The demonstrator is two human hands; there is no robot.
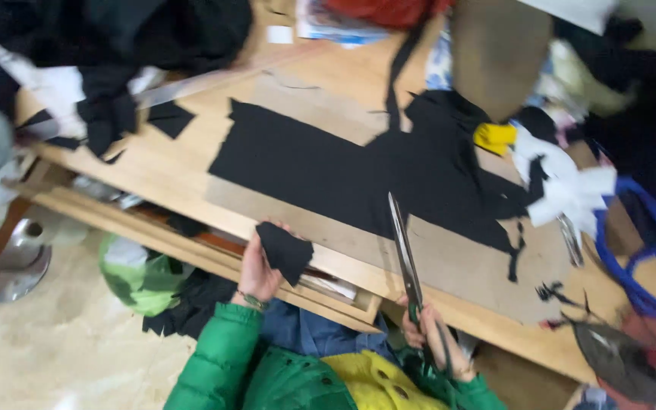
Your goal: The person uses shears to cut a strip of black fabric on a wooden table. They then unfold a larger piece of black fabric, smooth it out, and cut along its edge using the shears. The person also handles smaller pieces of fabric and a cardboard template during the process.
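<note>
With a small black fabric scrap (285, 250) pinched in the left hand (256, 272) just off the wooden table's (161, 163) near edge, trimming seems underway, the right hand (434, 338) clasping long scissors (406, 254), needing realignment over the large black cloth (343, 171).

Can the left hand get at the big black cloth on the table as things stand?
Probably yes, but not freely: the left hand already holds a small black scrap. The big black cloth lies flat just beyond it, with only bare cardboard between them.
</note>
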